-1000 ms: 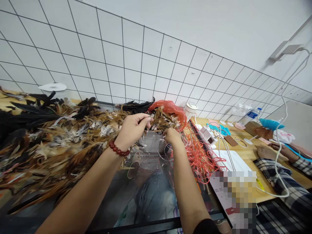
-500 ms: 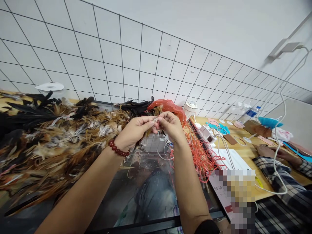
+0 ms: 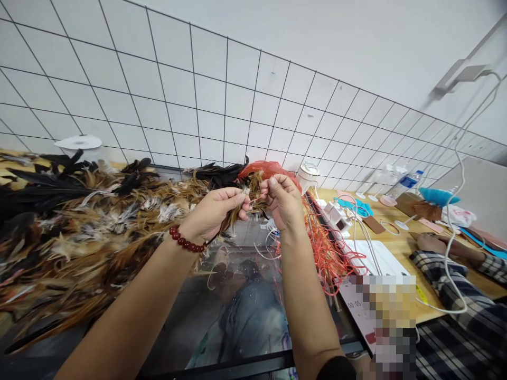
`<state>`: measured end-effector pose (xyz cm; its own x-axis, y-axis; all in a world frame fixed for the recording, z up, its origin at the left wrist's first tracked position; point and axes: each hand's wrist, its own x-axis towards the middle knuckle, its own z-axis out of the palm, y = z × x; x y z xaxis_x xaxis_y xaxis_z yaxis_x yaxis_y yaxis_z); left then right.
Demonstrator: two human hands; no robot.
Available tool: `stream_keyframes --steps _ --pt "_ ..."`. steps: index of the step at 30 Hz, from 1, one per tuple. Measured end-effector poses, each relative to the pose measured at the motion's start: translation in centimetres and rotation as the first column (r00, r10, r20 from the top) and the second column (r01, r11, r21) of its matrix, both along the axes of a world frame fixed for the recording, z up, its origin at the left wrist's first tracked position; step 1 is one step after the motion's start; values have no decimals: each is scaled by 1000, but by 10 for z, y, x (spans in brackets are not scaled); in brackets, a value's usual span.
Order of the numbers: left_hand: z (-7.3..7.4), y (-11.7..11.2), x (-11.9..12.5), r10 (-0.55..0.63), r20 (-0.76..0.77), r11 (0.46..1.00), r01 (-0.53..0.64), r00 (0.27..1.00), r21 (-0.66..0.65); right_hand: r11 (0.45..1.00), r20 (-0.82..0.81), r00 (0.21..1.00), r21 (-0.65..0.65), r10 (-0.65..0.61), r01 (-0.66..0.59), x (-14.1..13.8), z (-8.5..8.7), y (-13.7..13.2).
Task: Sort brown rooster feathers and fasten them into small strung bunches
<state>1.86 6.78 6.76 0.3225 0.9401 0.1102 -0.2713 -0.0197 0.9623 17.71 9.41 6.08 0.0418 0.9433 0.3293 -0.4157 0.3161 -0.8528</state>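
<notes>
My left hand point(image 3: 212, 214), with a dark red bead bracelet point(image 3: 186, 241) at the wrist, pinches a small bunch of feathers point(image 3: 234, 216). Its pale fluffy base sticks up by my thumb, and the brown tips hang below my fingers. Between thumb and forefinger, my right hand point(image 3: 285, 203) grips a thin pinkish-red string point(image 3: 258, 200). That string runs in a short span from the feather base to my right fingertips. Whether it is knotted there is too small to tell. Both hands are above the dark glossy tabletop point(image 3: 174, 316).
A large heap of brown and black feathers point(image 3: 114, 237) covers the left side. Tangled red string point(image 3: 327, 258) lies to the right, near a red plastic bag point(image 3: 263, 169) and a white lidded container point(image 3: 308, 177). A co-worker's plaid sleeve point(image 3: 439, 272) is at far right. Wire grid point(image 3: 225, 82) stands behind.
My hands, close together before, have moved apart. My right hand has drawn up and right, so the string now shows stretched between them. My left hand has shifted slightly left with the feathers.
</notes>
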Motion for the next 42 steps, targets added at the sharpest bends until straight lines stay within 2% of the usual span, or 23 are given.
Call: stream_keyframes --steps 2,4,5,7,9,11,14,16,17,19,22,24,26,29,32,34,37,40,42 --pt "-1 1 1 17 -17 1000 -17 1000 20 1000 42 999 20 -21 21 2 1 0" --pt "-3 2 1 142 -140 986 -127 980 109 996 140 988 66 -69 60 5 3 -3" --pt "-5 3 1 240 -238 962 -197 941 191 994 196 977 82 -81 66 7 5 -5" --pt "-7 4 0 445 -425 872 -275 788 404 996 287 957 78 -51 30 10 10 -10" --pt "-8 2 0 568 -523 782 -218 635 584 998 316 949 53 22 -40 11 14 -16" --pt "-7 0 2 582 -562 736 -88 587 671 995 288 955 51 65 -83 10 17 -20" --pt "-5 -5 6 463 -609 714 136 644 686 993 206 974 60 92 -106 6 15 -18" --pt "-3 -8 9 374 -615 710 212 694 671 994 162 982 41 97 -105 5 11 -13" --pt "-2 -9 9 346 -606 719 213 716 662 995 152 984 22 93 -98 6 8 -10" --pt "-1 -11 9 328 -562 758 143 759 636 997 149 986 -25 81 -79 7 4 -4" --pt "-1 -9 6 377 -417 826 -97 827 555 995 161 984 -77 81 -69 8 0 1" --pt "-4 -5 5 438 -328 845 -258 837 469 993 183 978 -85 97 -83 6 -1 1" --pt "-7 1 4 492 -268 838 -367 828 404 991 217 967 -72 129 -116 0 -1 -1" --pt "-12 7 3 538 -190 815 -450 821 366 985 281 944 -32 172 -170 -11 -1 -6" --pt "-11 8 1 596 -236 779 -480 768 404 982 362 917 24 167 -189 -20 2 -17" --pt "-8 5 -2 616 -349 760 -417 706 498 975 428 890 74 157 -207 -21 6 -26" --pt "-2 -1 -5 568 -507 748 -150 649 647 969 478 870 138 118 -207 -16 14 -36" --pt "4 -5 -5 456 -584 708 123 671 695 975 431 897 136 101 -175 -7 19 -36" --pt "7 -8 -5 383 -606 693 217 697 688 983 383 918 98 105 -153 0 19 -31"
